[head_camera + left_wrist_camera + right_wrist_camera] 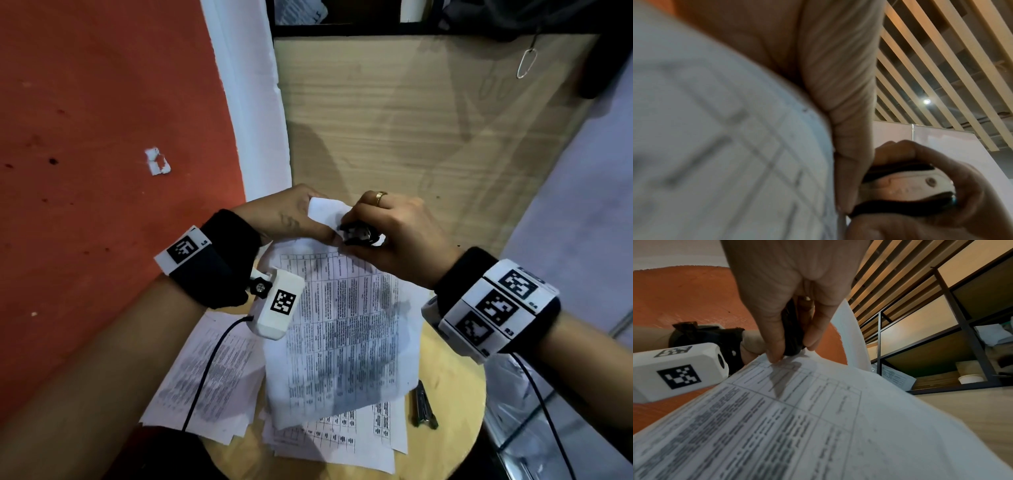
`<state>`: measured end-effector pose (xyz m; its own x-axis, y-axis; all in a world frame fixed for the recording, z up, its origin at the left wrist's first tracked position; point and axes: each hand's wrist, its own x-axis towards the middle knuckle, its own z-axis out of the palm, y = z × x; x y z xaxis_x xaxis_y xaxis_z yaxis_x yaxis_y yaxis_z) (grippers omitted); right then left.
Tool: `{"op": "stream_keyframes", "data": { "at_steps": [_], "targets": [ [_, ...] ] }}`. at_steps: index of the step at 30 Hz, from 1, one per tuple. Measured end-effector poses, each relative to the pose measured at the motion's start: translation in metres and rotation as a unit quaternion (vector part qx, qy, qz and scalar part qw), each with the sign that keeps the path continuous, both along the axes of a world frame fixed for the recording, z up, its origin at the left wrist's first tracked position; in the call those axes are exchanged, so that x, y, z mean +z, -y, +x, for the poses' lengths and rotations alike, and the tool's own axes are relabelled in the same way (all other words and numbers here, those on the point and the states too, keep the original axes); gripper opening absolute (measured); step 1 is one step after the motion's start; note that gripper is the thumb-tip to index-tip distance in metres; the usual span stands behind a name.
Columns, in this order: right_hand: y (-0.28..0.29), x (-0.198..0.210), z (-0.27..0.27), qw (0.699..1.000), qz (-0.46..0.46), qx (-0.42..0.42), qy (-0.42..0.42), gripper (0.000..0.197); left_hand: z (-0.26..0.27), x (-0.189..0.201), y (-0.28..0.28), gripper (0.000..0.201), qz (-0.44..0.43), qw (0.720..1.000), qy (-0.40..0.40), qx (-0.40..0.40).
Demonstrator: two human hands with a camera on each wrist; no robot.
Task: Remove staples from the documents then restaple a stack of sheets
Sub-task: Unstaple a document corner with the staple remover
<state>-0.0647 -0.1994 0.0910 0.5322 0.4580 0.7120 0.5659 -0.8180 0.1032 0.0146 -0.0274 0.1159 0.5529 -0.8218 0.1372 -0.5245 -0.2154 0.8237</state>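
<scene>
Right hand [394,233] pinches the remover [358,234] at the sheets' [342,325] far corner; left hand [291,214] pinches that corner just left of it

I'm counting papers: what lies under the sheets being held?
Under the held sheets lie more printed sheets on a round wooden table. How many are beneath is hidden.

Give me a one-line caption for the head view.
Left hand holds printed sheets by the top corner while right hand grips a black staple remover there.
</scene>
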Motion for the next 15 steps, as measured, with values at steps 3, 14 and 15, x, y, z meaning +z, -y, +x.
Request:
{"op": "stream_keyframes", "data": {
  "at_steps": [3, 14, 15],
  "targets": [
    [0.003, -0.002, 0.002, 1.0, 0.023, -0.001, -0.012, 0.028, -0.001, -0.001, 0.0, 0.022, -0.026, 0.999, -0.024, -0.007],
    [0.005, -0.008, -0.007, 0.968, 0.248, 0.033, -0.03, 0.036, -0.011, -0.007, 0.005, 0.017, -0.115, 0.992, -0.044, 0.012],
    [0.005, -0.008, -0.008, 0.965, 0.257, 0.032, -0.03, 0.036, -0.012, -0.007, 0.005, 0.016, -0.121, 0.991, -0.048, 0.011]
  ]
}}
